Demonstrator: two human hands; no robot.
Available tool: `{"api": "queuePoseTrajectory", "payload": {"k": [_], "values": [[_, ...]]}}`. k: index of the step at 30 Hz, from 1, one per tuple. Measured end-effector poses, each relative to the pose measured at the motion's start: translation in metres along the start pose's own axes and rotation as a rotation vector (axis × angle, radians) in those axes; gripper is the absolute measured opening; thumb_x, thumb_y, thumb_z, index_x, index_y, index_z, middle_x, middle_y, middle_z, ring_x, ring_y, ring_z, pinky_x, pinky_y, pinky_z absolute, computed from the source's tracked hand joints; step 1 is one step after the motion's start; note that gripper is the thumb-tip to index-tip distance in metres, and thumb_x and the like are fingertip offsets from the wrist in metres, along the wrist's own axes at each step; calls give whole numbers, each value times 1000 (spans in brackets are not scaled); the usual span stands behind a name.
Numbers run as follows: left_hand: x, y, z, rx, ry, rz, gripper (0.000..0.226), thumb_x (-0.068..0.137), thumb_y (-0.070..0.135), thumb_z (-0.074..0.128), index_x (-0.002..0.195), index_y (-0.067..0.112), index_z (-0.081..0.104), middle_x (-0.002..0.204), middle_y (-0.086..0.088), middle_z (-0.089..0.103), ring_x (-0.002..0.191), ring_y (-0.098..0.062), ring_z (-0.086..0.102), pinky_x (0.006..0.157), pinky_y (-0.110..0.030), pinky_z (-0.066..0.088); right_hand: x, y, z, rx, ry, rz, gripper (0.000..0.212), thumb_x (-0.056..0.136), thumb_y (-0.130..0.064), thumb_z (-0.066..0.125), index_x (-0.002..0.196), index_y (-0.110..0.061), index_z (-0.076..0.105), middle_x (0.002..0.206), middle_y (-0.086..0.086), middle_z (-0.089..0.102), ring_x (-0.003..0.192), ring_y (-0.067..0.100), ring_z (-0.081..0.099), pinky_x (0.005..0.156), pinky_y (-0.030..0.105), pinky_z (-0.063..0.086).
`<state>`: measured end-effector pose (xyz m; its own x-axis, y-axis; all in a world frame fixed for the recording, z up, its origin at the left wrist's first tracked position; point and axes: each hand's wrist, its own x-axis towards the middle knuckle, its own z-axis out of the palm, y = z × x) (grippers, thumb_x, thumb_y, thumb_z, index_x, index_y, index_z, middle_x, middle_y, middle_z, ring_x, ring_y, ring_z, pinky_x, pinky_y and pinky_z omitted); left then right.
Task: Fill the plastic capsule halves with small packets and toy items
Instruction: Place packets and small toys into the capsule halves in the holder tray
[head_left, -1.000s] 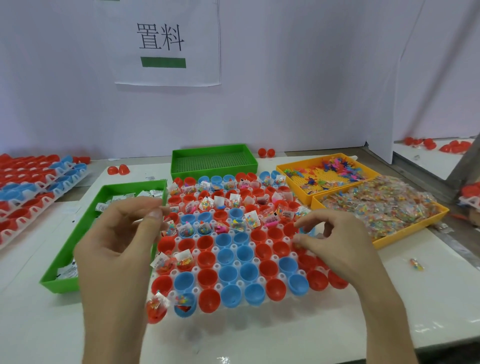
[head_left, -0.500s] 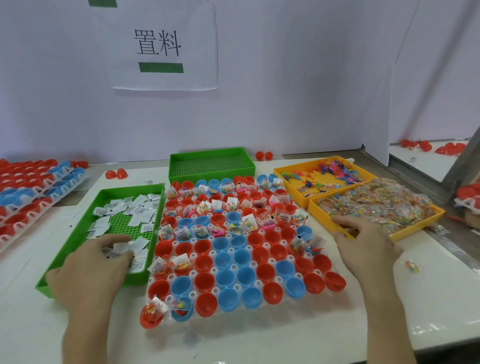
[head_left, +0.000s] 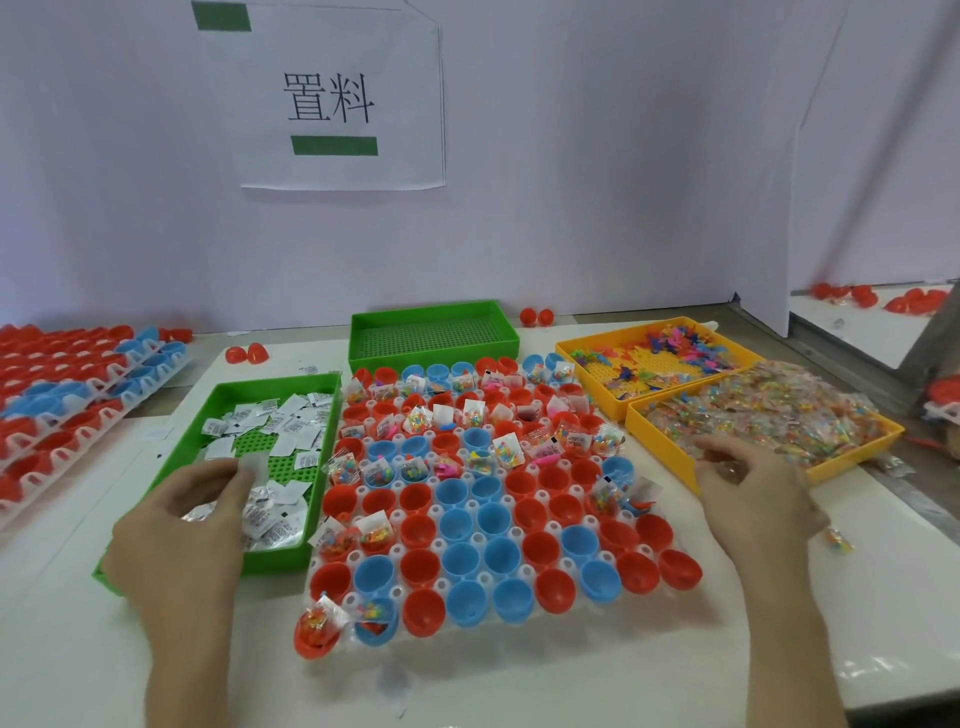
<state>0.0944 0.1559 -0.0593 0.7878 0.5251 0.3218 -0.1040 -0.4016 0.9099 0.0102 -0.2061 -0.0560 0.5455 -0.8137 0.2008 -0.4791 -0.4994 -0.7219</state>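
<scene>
Over the green tray (head_left: 174, 457), left hand (head_left: 176, 525) is pinching a white packet (head_left: 253, 466), right hand (head_left: 753, 493) is hovering curled at the yellow tray (head_left: 852, 465), grip unclear, two trays per colour

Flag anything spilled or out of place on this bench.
One clear bead packet lies loose on the white table, outside the yellow tray holding the rest. The red capsule half at the front-left corner of the rack sits tilted, overhanging its edge. Two red halves lie loose behind the green tray.

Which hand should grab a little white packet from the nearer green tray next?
Left. The left hand is right over the green tray, at the white packets; the right hand is far across the capsule tray, at the yellow tray's clear bags.
</scene>
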Motion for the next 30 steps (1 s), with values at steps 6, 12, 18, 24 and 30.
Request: {"api": "queuePoseTrajectory", "payload": {"k": [6, 12, 18, 24, 30], "values": [[0, 11, -7, -221, 30, 4, 13, 87, 33, 76, 94, 23, 71, 93, 3, 74, 89, -10, 69, 91, -27, 56, -5, 0, -4, 164, 90, -36, 21, 85, -12, 74, 76, -31, 70, 79, -8, 68, 90, 24, 66, 91, 47, 48], [-34, 48, -16, -569, 57, 15, 17, 88, 33, 71, 99, 21, 65, 86, 13, 74, 76, -3, 70, 77, -18, 56, -5, 1, -1, 227, 154, -59, 26, 80, -2, 74, 71, -26, 70, 71, -4, 66, 77, 24, 65, 85, 47, 53], [-59, 80, -5, -756, -36, 56, 18, 87, 7, 72, 85, 22, 64, 76, 3, 76, 75, -17, 75, 76, -22, 57, -1, 8, -2, 291, 166, -74, 21, 80, -5, 76, 79, -25, 72, 75, -3, 69, 77, 20, 67, 78, 34, 51], [-75, 92, 9, -852, -143, 11, 11, 72, 19, 76, 76, 28, 70, 68, 2, 73, 83, -22, 77, 75, -21, 58, 0, 7, -3, 251, 122, -43, 24, 78, -3, 72, 78, -27, 74, 76, -8, 70, 76, 16, 66, 72, 30, 45], [-79, 95, 13, -847, -218, 52, 10, 76, 19, 74, 78, 27, 68, 64, 9, 68, 84, -22, 76, 77, -21, 57, -6, -1, -7, 179, 103, -13, 18, 76, -12, 74, 69, -29, 70, 67, -17, 67, 74, 14, 63, 78, 38, 50]]}}
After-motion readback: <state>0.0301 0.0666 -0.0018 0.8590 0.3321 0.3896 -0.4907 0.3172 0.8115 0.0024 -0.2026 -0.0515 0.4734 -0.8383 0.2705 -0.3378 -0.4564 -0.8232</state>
